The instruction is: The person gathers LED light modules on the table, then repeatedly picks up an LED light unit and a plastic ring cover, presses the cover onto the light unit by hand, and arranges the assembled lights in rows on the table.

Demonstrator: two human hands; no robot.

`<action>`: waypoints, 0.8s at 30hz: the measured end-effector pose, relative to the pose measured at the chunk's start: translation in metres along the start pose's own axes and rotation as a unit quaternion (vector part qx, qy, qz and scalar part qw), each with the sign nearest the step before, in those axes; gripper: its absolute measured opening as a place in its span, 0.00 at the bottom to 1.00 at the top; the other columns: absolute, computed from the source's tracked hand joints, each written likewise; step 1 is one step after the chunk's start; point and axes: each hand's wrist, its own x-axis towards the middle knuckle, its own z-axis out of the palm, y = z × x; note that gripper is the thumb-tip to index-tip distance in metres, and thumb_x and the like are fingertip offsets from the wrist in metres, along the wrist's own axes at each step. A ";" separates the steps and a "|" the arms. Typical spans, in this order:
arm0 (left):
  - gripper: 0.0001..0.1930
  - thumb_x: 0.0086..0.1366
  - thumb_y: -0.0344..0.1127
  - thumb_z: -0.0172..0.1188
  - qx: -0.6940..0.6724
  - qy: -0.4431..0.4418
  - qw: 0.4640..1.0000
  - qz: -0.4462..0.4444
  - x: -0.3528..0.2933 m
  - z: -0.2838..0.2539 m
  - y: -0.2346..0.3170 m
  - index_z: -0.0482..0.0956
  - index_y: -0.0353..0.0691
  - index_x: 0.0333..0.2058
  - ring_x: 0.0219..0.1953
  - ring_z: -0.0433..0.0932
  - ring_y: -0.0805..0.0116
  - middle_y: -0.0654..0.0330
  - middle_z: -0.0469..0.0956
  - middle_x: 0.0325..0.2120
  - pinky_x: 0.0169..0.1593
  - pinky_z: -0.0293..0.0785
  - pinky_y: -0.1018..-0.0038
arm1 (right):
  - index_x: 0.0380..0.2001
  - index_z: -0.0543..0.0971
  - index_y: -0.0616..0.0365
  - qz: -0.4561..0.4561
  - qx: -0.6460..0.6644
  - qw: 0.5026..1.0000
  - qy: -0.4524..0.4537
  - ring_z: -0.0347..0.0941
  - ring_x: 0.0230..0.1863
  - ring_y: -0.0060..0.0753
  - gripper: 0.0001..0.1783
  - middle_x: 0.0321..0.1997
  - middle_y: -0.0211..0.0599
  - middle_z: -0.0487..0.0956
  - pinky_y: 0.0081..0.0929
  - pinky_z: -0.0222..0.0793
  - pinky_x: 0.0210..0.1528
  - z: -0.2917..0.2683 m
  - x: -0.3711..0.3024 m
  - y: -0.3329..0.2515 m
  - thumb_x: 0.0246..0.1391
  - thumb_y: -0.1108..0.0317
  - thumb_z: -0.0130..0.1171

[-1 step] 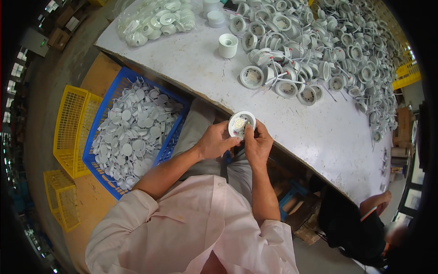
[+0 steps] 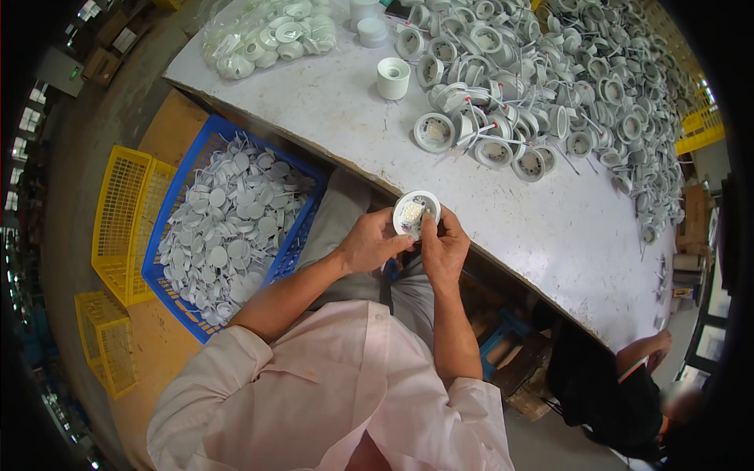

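Note:
Near the table edge, my left hand point(image 2: 371, 243) grips the left side of a round white LED downlight point(image 2: 411, 210). Its open face is turned up and shows a board with a yellowish LED cluster. My right hand point(image 2: 444, 248) holds the same downlight from the right, with the thumb over its face. Whether anything small sits under that thumb is hidden. On the white table point(image 2: 542, 243) beyond my hands lies a big heap of similar downlights point(image 2: 487, 149), several with wires sticking out.
On my left stands a blue basket point(image 2: 173, 309) full of white discs point(image 2: 218, 257) with wires, beside a yellow crate point(image 2: 112, 228). A bag of white rings point(image 2: 267, 35) and stacked white rings point(image 2: 393, 78) lie on the table. A co-worker point(image 2: 609, 400) is at lower right.
My hands and the downlight stay practically still. At the lower right, the co-worker's hand has shifted slightly.

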 end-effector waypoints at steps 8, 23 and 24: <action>0.12 0.61 0.28 0.56 -0.077 -0.025 0.996 -0.036 0.005 -0.011 -0.011 0.73 0.30 0.43 0.25 0.77 0.78 0.58 0.78 0.29 0.27 0.73 0.81 | 0.42 0.78 0.67 -0.038 -0.061 0.997 -0.005 0.71 0.32 0.16 0.12 0.32 0.32 0.79 0.16 0.68 0.35 0.005 0.005 0.003 0.55 0.72 0.57; 0.16 0.66 0.33 0.54 -0.211 0.071 0.973 -0.052 -0.013 -0.071 -0.041 0.68 0.32 0.49 0.34 0.77 0.75 0.58 0.73 0.38 0.22 0.61 0.85 | 0.43 0.78 0.63 -0.268 -0.290 0.918 -0.048 0.75 0.38 0.40 0.18 0.35 0.44 0.78 0.34 0.71 0.41 0.046 0.138 -0.060 0.48 0.67 0.63; 0.15 0.66 0.34 0.54 -0.213 0.077 0.973 -0.054 -0.015 -0.073 -0.043 0.68 0.32 0.49 0.33 0.77 0.75 0.58 0.74 0.38 0.22 0.61 0.85 | 0.43 0.78 0.63 -0.271 -0.288 0.917 -0.053 0.75 0.38 0.40 0.18 0.35 0.44 0.78 0.34 0.71 0.41 0.056 0.156 -0.060 0.48 0.67 0.63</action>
